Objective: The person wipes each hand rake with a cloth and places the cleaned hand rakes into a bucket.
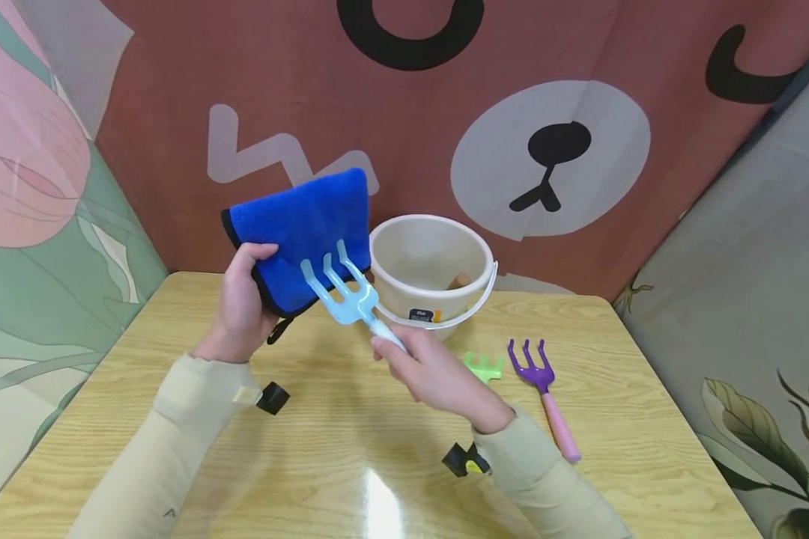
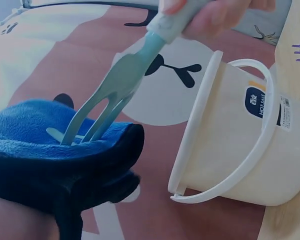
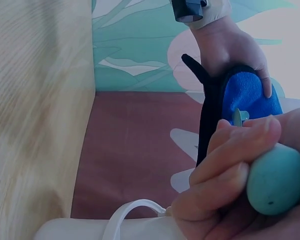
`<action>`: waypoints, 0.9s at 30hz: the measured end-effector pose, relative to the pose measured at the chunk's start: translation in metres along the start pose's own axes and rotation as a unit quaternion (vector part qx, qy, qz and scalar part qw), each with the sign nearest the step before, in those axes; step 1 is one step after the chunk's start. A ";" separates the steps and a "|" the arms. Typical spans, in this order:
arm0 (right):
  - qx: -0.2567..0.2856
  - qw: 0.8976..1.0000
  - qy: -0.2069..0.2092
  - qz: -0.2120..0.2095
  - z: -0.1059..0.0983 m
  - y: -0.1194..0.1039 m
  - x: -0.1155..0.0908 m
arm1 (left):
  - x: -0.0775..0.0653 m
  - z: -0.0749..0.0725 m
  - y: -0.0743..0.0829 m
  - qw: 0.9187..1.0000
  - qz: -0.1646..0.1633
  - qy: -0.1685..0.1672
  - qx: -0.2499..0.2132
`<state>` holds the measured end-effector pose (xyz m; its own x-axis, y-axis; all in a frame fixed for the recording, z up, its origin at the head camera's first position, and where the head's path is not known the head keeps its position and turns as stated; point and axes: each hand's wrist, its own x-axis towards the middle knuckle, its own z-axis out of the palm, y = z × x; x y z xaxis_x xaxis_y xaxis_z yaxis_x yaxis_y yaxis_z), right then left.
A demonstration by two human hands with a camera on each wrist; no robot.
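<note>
My left hand [image 1: 243, 303] grips a folded blue cloth [image 1: 303, 224] with black edging and a black loop, thumb on its front face. In my right hand [image 1: 438, 367] is a light blue hand rake [image 1: 352, 298] with a pale handle, its fingers curled round the grip. The prongs overlap the cloth in the head view; the left wrist view shows the tips of the rake [image 2: 122, 75] right at the surface of the cloth [image 2: 35, 125]. From the right wrist view, the handle's rounded end [image 3: 277, 180] pokes out of the fist.
A cream bucket [image 1: 418, 299] with a white handle stands behind my hands, something brown [image 1: 460, 281] inside it. On the wooden table [image 1: 297, 464] to the right lie a purple rake with a pink handle [image 1: 561, 427] and a green rake [image 1: 483, 367], partly hidden by my right arm.
</note>
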<state>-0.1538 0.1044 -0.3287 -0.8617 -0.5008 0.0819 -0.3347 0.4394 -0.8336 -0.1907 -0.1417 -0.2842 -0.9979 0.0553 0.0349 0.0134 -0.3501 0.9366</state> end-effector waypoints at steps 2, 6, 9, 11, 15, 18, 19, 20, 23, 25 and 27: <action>0.003 1.000 0.004 0.003 0.000 0.000 0.000 | 0.000 0.001 -0.001 1.000 -0.002 -0.003 0.001; -0.002 1.000 0.006 0.005 0.001 0.000 -0.001 | 0.001 0.004 -0.005 1.000 -0.001 -0.005 0.007; -0.002 1.000 0.006 0.005 0.001 0.000 -0.002 | 0.002 0.006 -0.009 1.000 0.003 -0.004 0.007; -0.001 1.000 0.007 0.004 0.002 0.000 -0.001 | 0.002 0.007 -0.011 1.000 0.007 -0.002 0.005; -0.001 1.000 0.011 0.001 0.003 0.000 -0.001 | 0.003 0.008 -0.015 1.000 0.010 0.002 -0.007; -0.004 1.000 0.016 -0.005 0.003 0.000 0.000 | 0.002 0.011 -0.018 1.000 0.007 0.004 -0.017; -0.005 1.000 0.017 -0.007 0.004 0.000 0.000 | 0.001 0.012 -0.020 1.000 0.006 0.006 -0.021; -0.005 1.000 0.017 -0.008 0.004 0.000 0.000 | 0.001 0.013 -0.021 1.000 0.006 0.009 -0.023; -0.007 1.000 0.019 -0.012 0.003 -0.001 0.000 | -0.002 0.017 -0.024 0.999 0.010 0.011 -0.035; -0.009 1.000 0.023 -0.017 0.003 -0.002 0.000 | -0.005 0.020 -0.025 0.999 0.011 0.012 -0.039; -0.012 0.999 0.027 -0.021 0.003 -0.003 0.000 | -0.008 0.023 -0.026 0.999 0.012 0.010 -0.042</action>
<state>-0.1516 0.1012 -0.3280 -0.8655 -0.4790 0.1466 -0.3797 0.4363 -0.8158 -0.1821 -0.1115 -0.3007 -0.9984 0.0275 0.0490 0.0326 -0.4280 0.9032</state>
